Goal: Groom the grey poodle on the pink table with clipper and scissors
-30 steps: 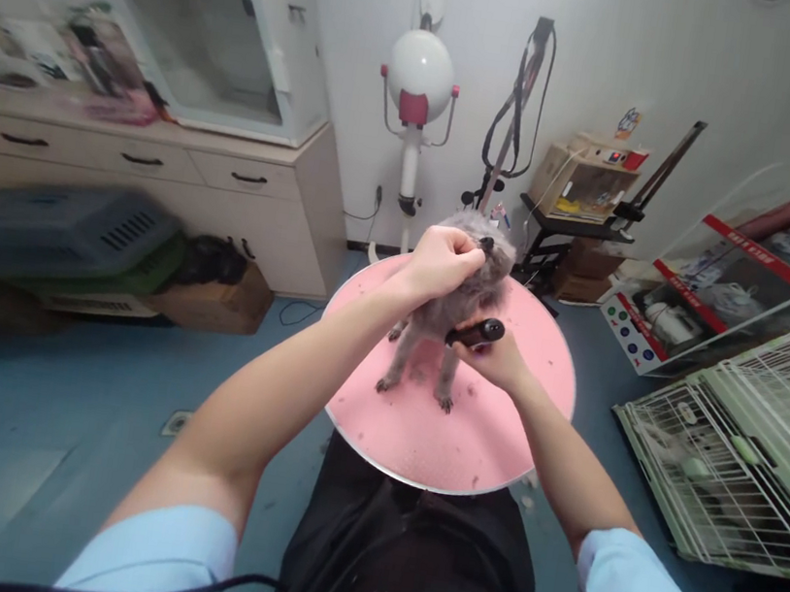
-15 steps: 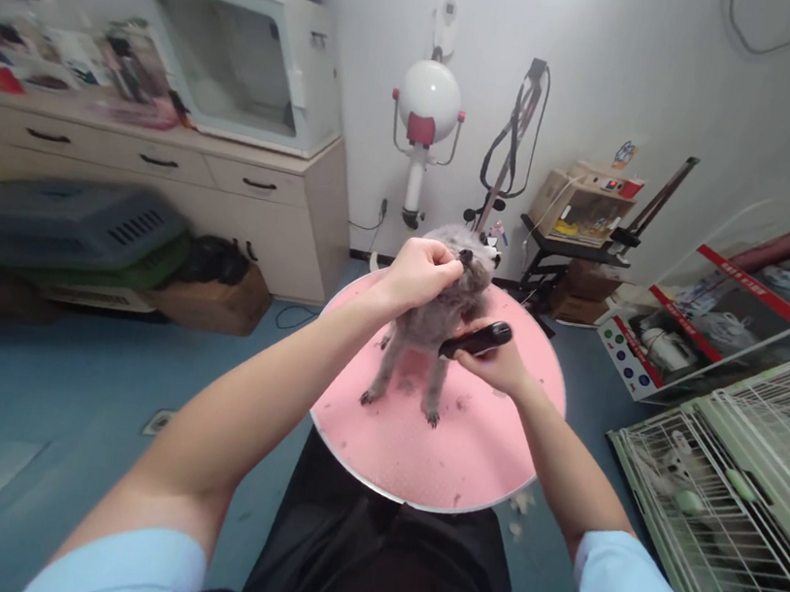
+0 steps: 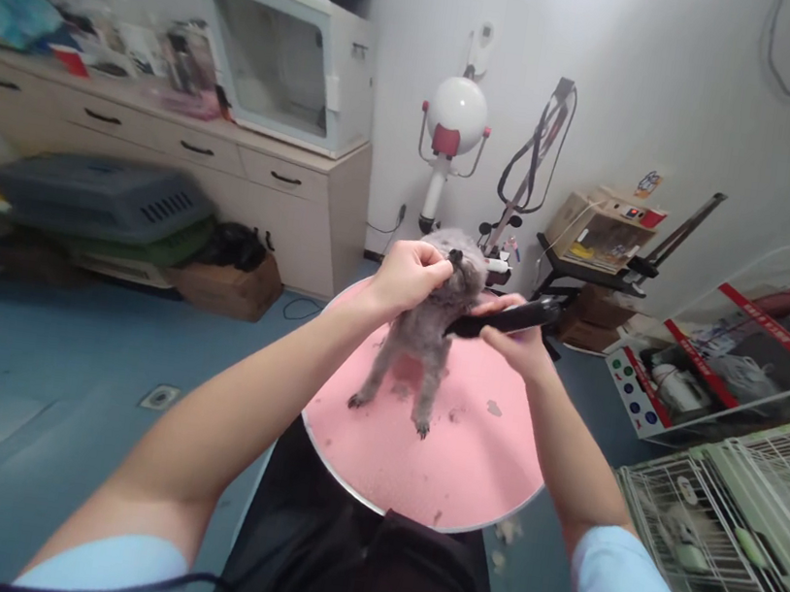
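Observation:
A small grey dog point(image 3: 419, 334) sits upright on a round pink grooming table point(image 3: 371, 469), its front paws toward me and its muzzle tipped up. My left hand point(image 3: 408, 276) is closed at the side of the dog's muzzle, thumb and fingers pinching the fur beside the nose. Wrapped in my right hand point(image 3: 517, 338) are black hair clippers point(image 3: 501, 323), their head against the dog's chest and neck on the right. Part of the dog's body lies hidden behind my left hand. Loose tufts of hair point(image 3: 493, 408) lie on the tabletop.
Wire cages point(image 3: 719, 547) and a red-edged shelf point(image 3: 746, 355) stand at right. A white dryer point(image 3: 457, 114) is on the back wall. Along the left runs a counter point(image 3: 202, 146) bearing a glass-fronted cabinet point(image 3: 273, 63); a pet carrier point(image 3: 100, 196) sits below.
My right hand and the clippers have lifted slightly, and the clippers now lie more level. The dog's muzzle is tipped further up, with my left hand still on it. The view has shifted left.

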Demonstrator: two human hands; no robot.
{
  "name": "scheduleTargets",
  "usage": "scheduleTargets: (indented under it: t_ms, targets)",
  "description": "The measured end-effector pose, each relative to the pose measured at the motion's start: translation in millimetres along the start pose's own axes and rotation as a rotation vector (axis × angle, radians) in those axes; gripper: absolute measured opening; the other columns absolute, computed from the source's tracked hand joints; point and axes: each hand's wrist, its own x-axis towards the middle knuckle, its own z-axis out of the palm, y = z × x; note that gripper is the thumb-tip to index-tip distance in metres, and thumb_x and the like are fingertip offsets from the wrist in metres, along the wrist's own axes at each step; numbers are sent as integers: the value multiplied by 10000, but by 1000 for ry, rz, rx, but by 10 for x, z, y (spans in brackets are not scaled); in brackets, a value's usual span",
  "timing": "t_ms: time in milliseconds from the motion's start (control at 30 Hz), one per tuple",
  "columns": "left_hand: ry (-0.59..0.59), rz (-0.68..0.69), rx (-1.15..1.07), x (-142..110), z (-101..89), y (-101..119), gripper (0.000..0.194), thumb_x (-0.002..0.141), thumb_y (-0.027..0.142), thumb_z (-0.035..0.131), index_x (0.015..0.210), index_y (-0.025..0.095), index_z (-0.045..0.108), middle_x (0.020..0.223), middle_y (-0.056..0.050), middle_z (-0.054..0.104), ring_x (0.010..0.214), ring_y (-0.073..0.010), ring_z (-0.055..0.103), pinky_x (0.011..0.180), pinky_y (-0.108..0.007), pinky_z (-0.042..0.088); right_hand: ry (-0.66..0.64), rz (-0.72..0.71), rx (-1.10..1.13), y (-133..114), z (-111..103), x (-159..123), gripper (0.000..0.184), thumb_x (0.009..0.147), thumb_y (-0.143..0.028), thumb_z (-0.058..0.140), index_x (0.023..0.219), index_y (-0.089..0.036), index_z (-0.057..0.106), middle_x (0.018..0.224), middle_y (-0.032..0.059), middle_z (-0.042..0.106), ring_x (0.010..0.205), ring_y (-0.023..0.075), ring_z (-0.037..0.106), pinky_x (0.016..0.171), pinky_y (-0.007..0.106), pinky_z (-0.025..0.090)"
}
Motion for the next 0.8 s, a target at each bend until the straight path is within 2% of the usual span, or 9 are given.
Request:
scheduleTargets:
  t_ms: [67,167,233,300,467,533,700,733,800]
  targets:
    - [12,10,-13,7,-2,-7,155,643,222,589,505,163,553,506,21,516,498,-88,412,484,-224,302,55,-48,27,-14,-7,112,330,746,-428,752,943,-248,557,978,37,737,927,230,710,848,420,587]
    - [28,15,-30,2,-4,1,155,637,210,587,495,166,544,499,24,504,497,-89,411,488,-224,308,-84,9,-4,-33,34,190,325,723,-398,772,905,-238,555,934,39,740,855,219,717,767,372,596]
    - [31,15,-37,-9,-9,8,162,632,199,585,483,167,530,492,30,489,492,-85,401,494,-222,313,-182,62,-41,-35,58,151,315,694,-354,791,867,-225,561,906,48,747,821,220,719,727,355,595]
    - [32,14,-38,-18,-15,9,169,634,198,584,478,167,526,491,30,487,491,-83,399,498,-221,315,-224,95,-39,-27,62,96,320,678,-341,801,854,-220,563,883,50,753,796,227,719,702,360,597]
    - [30,24,-35,-8,-22,-23,164,643,219,590,494,165,547,499,22,509,491,-86,407,482,-223,292,9,5,58,-27,103,137,343,735,-454,750,913,-248,541,982,47,749,901,238,711,784,412,597]
    - [34,36,-40,1,-25,-39,159,638,222,590,495,165,547,494,25,502,490,-86,403,480,-224,288,-12,4,25,-47,166,158,335,707,-406,764,906,-250,544,953,37,747,868,229,710,759,392,598]
    - [42,28,-65,-1,-52,-51,156,626,226,582,490,163,537,499,22,509,498,-84,404,492,-220,298,-230,109,-127,-101,244,21,224,662,-272,755,814,-222,598,784,12,720,705,204,691,658,335,577]
    - [41,24,-69,-3,-59,-50,155,624,227,582,491,162,536,501,21,510,501,-84,404,492,-219,299,-232,117,-125,-110,236,3,211,667,-272,749,809,-220,602,772,10,716,697,201,687,654,333,573]
    - [36,17,-71,-4,-68,-54,155,621,234,585,493,160,539,501,22,508,502,-84,405,490,-217,301,-136,94,-56,-127,217,15,217,691,-285,731,850,-225,597,833,18,729,760,206,696,691,338,573]
